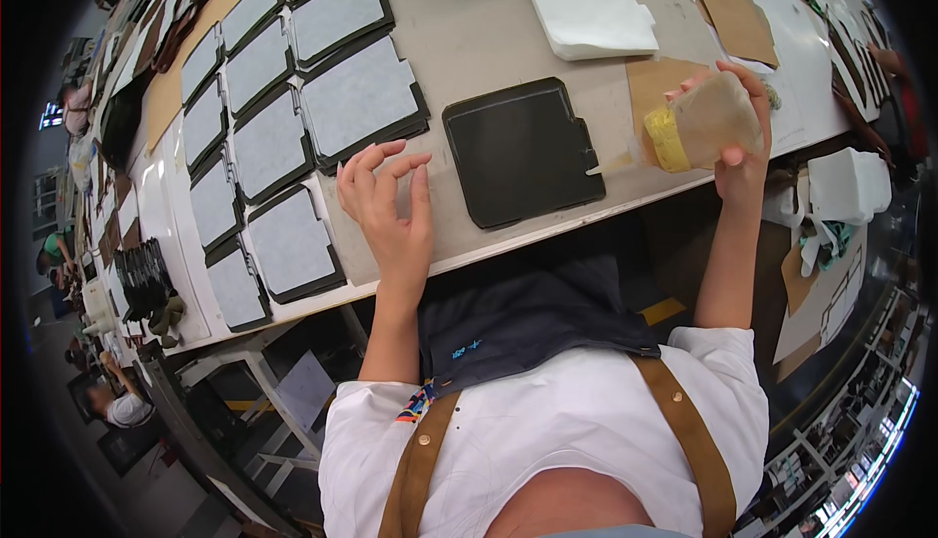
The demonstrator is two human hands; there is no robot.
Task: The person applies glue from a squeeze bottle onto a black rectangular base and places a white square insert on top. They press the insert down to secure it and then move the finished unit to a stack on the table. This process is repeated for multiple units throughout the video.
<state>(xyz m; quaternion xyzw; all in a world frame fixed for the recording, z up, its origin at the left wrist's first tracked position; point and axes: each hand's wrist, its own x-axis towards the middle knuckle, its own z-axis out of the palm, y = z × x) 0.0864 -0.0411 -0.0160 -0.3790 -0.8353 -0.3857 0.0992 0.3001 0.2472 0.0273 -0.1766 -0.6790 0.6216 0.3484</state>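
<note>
A black flat panel (513,152) with a notched right edge lies on the table in front of me. My right hand (743,132) is wrapped round a translucent squeeze glue bottle (699,128) with yellow tape about its neck. The bottle is tipped sideways, its thin nozzle pointing left at the panel's notched edge; whether the tip touches cannot be told. Between that panel and the rows of pieces, my left hand (391,201) hovers with bent, parted fingers and nothing in them. Those rows are black panels topped with pale grey sheets (357,93).
A stack of white sheets (591,20) lies beyond the black panel. Brown card pieces (738,15) sit at the far right. The table's front edge (489,255) runs close to my body. A bundle of black strips (147,279) is at far left, and other people work in the background.
</note>
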